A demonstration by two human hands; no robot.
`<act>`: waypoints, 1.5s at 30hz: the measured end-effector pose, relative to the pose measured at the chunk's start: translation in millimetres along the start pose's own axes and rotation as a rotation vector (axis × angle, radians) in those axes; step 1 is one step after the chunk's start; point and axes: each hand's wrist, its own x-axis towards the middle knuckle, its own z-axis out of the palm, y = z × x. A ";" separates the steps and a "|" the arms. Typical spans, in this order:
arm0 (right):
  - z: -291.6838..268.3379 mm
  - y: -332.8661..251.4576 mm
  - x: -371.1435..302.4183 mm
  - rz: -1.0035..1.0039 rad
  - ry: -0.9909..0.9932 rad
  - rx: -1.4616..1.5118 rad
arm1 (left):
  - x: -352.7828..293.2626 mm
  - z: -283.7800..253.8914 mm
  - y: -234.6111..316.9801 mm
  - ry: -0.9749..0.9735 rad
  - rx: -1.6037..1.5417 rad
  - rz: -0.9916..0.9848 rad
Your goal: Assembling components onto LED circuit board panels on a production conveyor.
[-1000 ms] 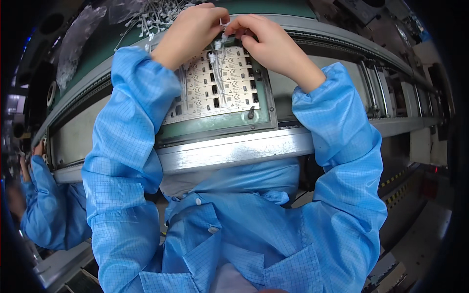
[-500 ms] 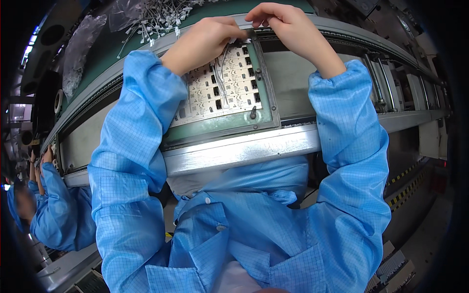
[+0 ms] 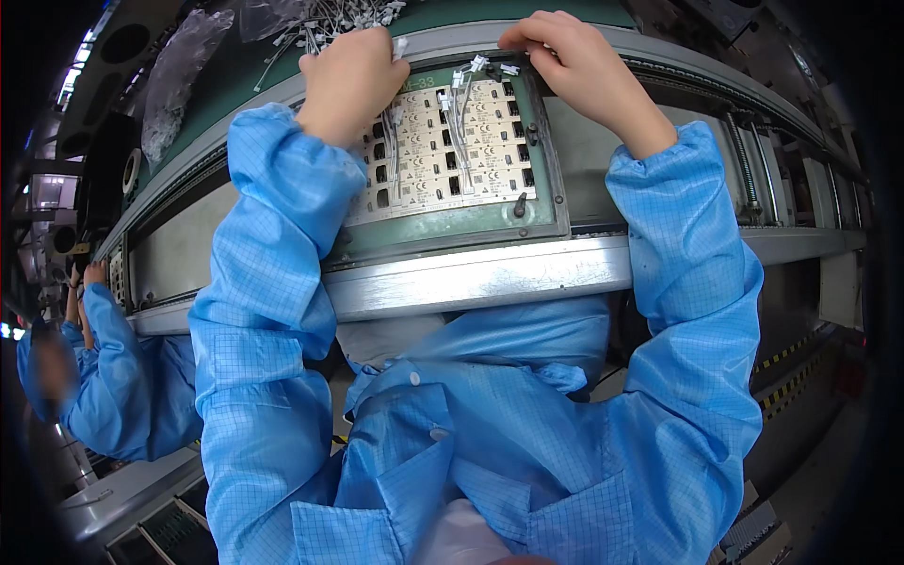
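Note:
My left hand [image 3: 350,80] is above the far left part of a panel of cream circuit boards [image 3: 490,169]. Its fingers curl inward, mostly hidden behind the back of the hand. A small white connector [image 3: 400,45] shows beside them; whether they grip it I cannot tell. My right hand [image 3: 579,71] hovers over the far rail, right of the panel, its fingers loosely bent, thumb apart, nothing visible in them. Thin grey-white cables [image 3: 460,137] lie across the boards, with white plugs [image 3: 478,63] at the far edge. The panel sits in a green fixture [image 3: 443,229].
A metal conveyor rail [image 3: 480,281] runs along the near side. Loose white-plugged cables [image 3: 325,21] are heaped on a green surface beyond, beside a clear plastic bag [image 3: 184,80]. At far left another person in a blue smock [image 3: 132,395] reaches over the line.
My left hand has moved left from the panel's far right corner, uncovering white plugs there. My right hand stays near the far rail. The view has shifted slightly.

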 end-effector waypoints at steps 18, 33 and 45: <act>-4.3 -7.4 2.2 -0.003 0.015 0.017 | -10.2 10.3 5.1 0.280 -0.134 0.515; -6.9 -11.7 3.2 -0.014 0.008 -0.017 | -8.2 4.8 -5.0 0.151 -0.507 0.344; 39.8 -25.0 46.9 -0.132 0.010 -0.067 | -2.7 -16.5 -77.9 0.081 0.013 -0.156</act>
